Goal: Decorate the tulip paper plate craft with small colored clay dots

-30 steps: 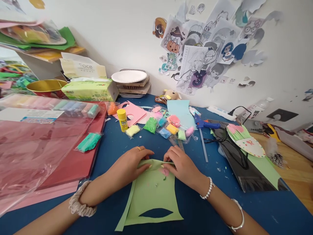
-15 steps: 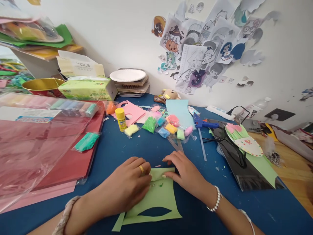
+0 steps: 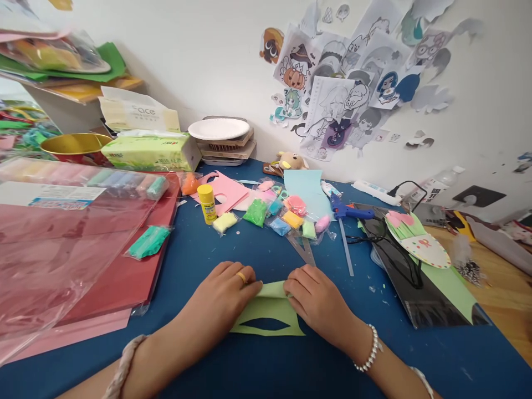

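Note:
A light green paper (image 3: 270, 307) with a leaf-shaped hole near its lower edge lies on the blue table in front of me. Its far part is folded over toward me. My left hand (image 3: 226, 293), with a ring on one finger, grips the left end of the fold, thumb against the paper. At the right end, my right hand (image 3: 318, 296) has its fingers curled over the fold. The fingertips of both hands are partly hidden.
Beyond the hands lie a glue stick (image 3: 206, 204), bagged clay (image 3: 255, 212), a metal ruler (image 3: 302, 249) and a blue glue gun (image 3: 351, 211). Red sheets (image 3: 112, 271) cover the left side; a black sheet (image 3: 399, 277) lies right.
The paper's far edge has been folded over, and its near edge has moved away from me. My right hand has closed on the fold; my left hand has shifted to its left end.

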Motion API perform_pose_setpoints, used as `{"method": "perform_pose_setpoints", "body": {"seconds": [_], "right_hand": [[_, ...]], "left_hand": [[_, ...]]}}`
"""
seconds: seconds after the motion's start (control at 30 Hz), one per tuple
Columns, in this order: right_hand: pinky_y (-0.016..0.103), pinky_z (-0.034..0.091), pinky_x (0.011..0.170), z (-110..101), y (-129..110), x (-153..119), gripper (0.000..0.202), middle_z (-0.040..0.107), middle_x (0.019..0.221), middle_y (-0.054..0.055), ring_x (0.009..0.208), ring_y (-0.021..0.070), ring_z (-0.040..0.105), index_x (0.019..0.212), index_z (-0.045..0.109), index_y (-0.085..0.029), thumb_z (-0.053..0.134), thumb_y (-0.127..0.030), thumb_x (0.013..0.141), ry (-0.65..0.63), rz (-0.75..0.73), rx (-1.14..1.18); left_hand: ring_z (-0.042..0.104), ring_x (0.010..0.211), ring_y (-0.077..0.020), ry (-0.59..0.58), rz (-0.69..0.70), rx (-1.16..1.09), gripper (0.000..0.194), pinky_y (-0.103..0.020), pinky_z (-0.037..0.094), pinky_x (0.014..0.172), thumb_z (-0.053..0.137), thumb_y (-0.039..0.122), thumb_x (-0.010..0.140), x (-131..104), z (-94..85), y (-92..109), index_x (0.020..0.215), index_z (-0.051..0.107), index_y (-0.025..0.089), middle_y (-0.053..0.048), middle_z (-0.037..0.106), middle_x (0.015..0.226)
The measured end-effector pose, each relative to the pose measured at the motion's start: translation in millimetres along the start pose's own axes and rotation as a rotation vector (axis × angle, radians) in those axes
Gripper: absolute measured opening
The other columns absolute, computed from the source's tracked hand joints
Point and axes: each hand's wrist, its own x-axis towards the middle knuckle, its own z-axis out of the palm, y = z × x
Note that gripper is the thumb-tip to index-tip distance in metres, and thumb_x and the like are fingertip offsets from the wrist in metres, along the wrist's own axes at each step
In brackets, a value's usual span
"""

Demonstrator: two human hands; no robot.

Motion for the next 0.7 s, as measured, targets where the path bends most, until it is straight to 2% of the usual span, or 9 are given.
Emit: {"method": "perform_pose_setpoints", "body": {"seconds": [0.07,0.13,0.23,0.33,0.4,0.47,0.53,0.6,0.7], "right_hand": [[0.030,0.042,0.065,-6,-1,-2,0.009,0.058,0.080,0.004,0.074,0.0161,0.050,0.082,0.054,-0.017,0.047,-0.012,0.083,-0.069,0.002,0.077],[0.030,0.042,0.065,-11,-2,-2,0.006,0.058,0.081,0.004,0.074,0.0160,0.050,0.081,0.055,-0.018,0.051,-0.022,0.083,-0.126,0.023,0.172],[0.029,0.043,0.067,-14,-1,0,0.006,0.058,0.083,0.003,0.076,0.0159,0.051,0.084,0.056,-0.019,0.053,-0.024,0.083,-0.144,0.141,0.281],[0.031,0.044,0.073,-13,0,6,0.014,0.057,0.091,0.004,0.086,0.0185,0.050,0.092,0.055,-0.020,0.059,-0.019,0.078,-0.144,0.295,0.314],[0.032,0.044,0.074,-13,-1,8,0.010,0.056,0.087,0.003,0.085,0.0178,0.050,0.085,0.054,-0.020,0.060,-0.018,0.077,-0.176,0.340,0.348],[0.030,0.043,0.071,-13,-5,7,0.009,0.055,0.080,0.001,0.078,0.0155,0.050,0.076,0.051,-0.019,0.059,-0.015,0.077,-0.184,0.333,0.378],[0.028,0.041,0.066,-11,-12,3,0.012,0.054,0.076,0.000,0.072,0.0144,0.048,0.074,0.049,-0.018,0.055,-0.009,0.077,-0.137,0.288,0.333],[0.028,0.036,0.060,-8,-20,-5,0.016,0.053,0.072,0.001,0.067,0.0140,0.045,0.071,0.048,-0.017,0.049,-0.002,0.076,-0.063,0.211,0.205],[0.027,0.030,0.055,-3,-31,-18,0.023,0.050,0.064,0.001,0.061,0.0133,0.039,0.062,0.046,-0.016,0.042,0.000,0.078,0.057,0.077,0.027]], "left_hand": [[0.056,0.089,-0.0232,0.076,0.121,0.091,0.033,-0.042,0.036,0.086,0.040,0.004,0.082,-7,3.8,2,0.107,0.057,0.018,-0.006,0.064,0.099],[0.055,0.095,-0.0247,0.108,0.158,0.158,0.031,-0.044,0.032,0.091,0.040,0.008,0.084,-13,5.1,6,0.109,0.057,0.016,-0.008,0.063,0.108],[0.056,0.091,-0.0234,0.078,0.074,0.132,0.026,-0.040,0.038,0.085,0.042,0.016,0.086,-15,3.0,10,0.105,0.060,0.019,-0.007,0.063,0.108],[0.058,0.084,-0.0212,0.037,-0.057,-0.049,0.023,-0.034,0.044,0.073,0.049,0.020,0.083,-12,1.1,9,0.101,0.062,0.024,-0.004,0.063,0.101],[0.057,0.084,-0.0206,0.048,-0.127,-0.190,0.026,-0.033,0.045,0.072,0.053,0.020,0.079,-10,1.3,5,0.104,0.060,0.026,-0.004,0.061,0.101],[0.057,0.085,-0.0202,0.069,-0.174,-0.288,0.032,-0.032,0.045,0.074,0.054,0.019,0.078,-10,1.8,3,0.109,0.057,0.023,-0.006,0.060,0.100],[0.057,0.082,-0.0190,0.073,-0.185,-0.336,0.028,-0.031,0.046,0.072,0.054,0.017,0.078,-11,1.8,4,0.105,0.059,0.022,-0.005,0.061,0.093],[0.057,0.073,-0.0175,0.083,-0.151,-0.321,0.018,-0.029,0.046,0.065,0.051,0.015,0.079,-13,1.2,10,0.090,0.063,0.022,-0.003,0.062,0.084],[0.056,0.064,-0.0164,0.200,-0.031,-0.167,0.024,-0.027,0.044,0.059,0.041,0.010,0.083,-22,0.9,22,0.080,0.063,0.020,-0.002,0.064,0.076]]}}
